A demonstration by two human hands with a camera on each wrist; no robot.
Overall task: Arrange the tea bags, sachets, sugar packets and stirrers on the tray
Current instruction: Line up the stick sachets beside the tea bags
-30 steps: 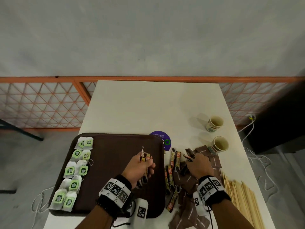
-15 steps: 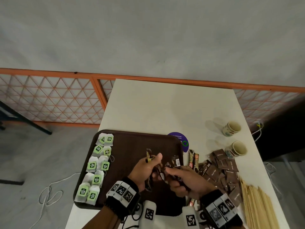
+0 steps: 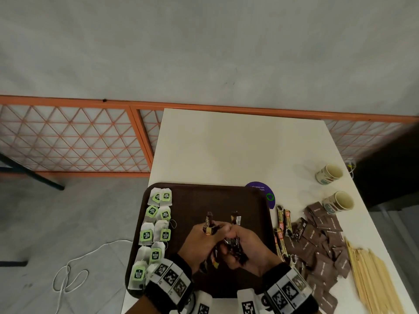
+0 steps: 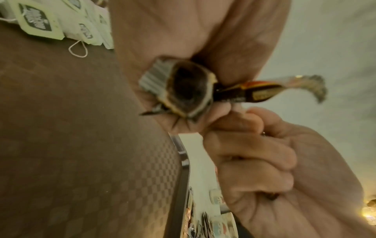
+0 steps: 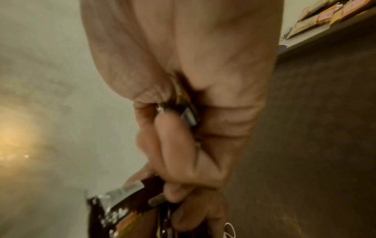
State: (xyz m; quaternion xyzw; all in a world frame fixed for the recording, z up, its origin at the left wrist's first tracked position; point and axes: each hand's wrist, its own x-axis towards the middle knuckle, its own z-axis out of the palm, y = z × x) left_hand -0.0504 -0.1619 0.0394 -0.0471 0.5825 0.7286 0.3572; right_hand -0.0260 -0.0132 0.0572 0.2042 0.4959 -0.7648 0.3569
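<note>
Dark foil sachets [image 3: 233, 242] are clutched in both curled hands, left hand [image 3: 199, 243] and right hand [image 3: 247, 248] touching, above the brown plastic tray [image 3: 199, 198].

dark brown rectangular plastic tray [image 3: 226, 196] on white table [image 3: 238, 150], white paper tea bags [image 3: 156, 223] along its left edge; right of tray: stick sachets [image 3: 282, 225], brown sugar packets [image 3: 322, 243], then pale wooden stirrers [image 3: 371, 277]; two paper cups [image 3: 337, 201] behind.

Dark sachets [image 3: 233, 243] bunched upright above brown tray [image 3: 226, 198]
</note>
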